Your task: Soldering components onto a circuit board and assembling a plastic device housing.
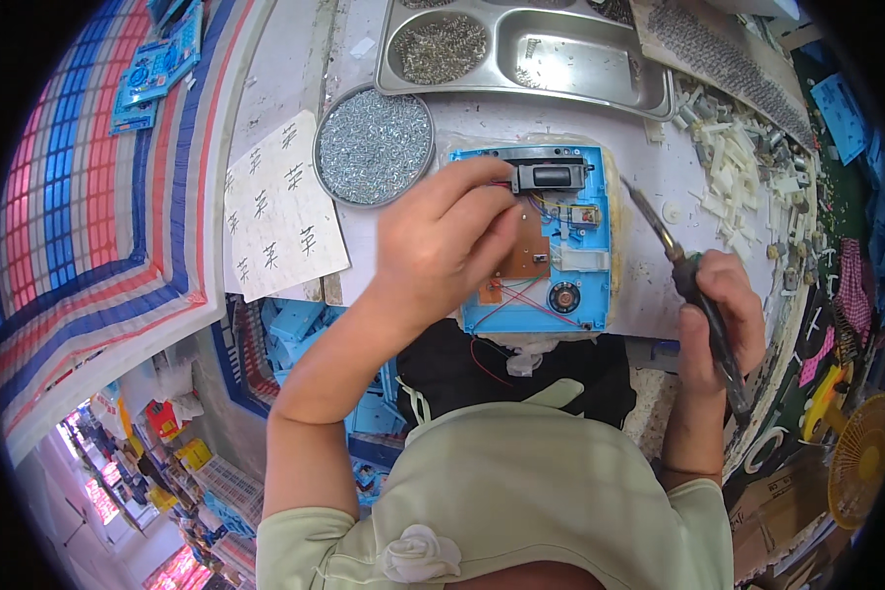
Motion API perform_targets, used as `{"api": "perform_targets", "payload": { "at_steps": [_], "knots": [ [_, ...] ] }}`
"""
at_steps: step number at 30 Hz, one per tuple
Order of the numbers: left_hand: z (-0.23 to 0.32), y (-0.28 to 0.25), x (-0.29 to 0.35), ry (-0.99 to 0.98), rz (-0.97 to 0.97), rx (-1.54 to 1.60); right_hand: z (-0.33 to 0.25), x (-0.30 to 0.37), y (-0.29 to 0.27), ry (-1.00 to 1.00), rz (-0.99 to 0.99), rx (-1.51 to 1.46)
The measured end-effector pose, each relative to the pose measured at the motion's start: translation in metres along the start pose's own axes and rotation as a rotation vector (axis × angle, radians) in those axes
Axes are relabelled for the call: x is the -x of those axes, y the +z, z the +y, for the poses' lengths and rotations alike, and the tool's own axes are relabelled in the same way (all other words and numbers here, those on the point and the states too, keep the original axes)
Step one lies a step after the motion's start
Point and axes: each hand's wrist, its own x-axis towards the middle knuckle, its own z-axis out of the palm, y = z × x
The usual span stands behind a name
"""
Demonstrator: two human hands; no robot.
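1. A shallow blue casing (603,197) lies open on the white surface (649,295), in front of the person, showing a brown board (532,241), loose wires (539,303) and a round speaker (564,297).
2. The left hand (452,236) has its fingertips at the left end of a black component (551,176) near the casing's top; whether that grip pinches or merely presses, I cannot tell.
3. The right hand's (737,300) grip is wrapped around a black-handled tool (680,265), its slim metal tip just beside the casing.
4. Possible trouble: a careless swing could bring the tip against fingers or plastic; tugging the component could strain a wire.
5. Left, beside a dish of small silvery pieces (376,143), paper (300,202) bears repeated dark handwritten characters; no brand is legible.
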Motion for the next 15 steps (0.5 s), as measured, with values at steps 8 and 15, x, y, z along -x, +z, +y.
{"api": "perform_targets", "payload": {
  "at_steps": [8,15],
  "knots": [
    [0.006,0.023,0.003,-0.779,-0.022,0.812,-0.018,-0.039,0.057,0.345,-0.022,-0.233],
    [0.0,0.015,0.001,-0.52,-0.041,0.484,-0.009,-0.06,0.081,0.329,-0.04,-0.183]
  ]
}}
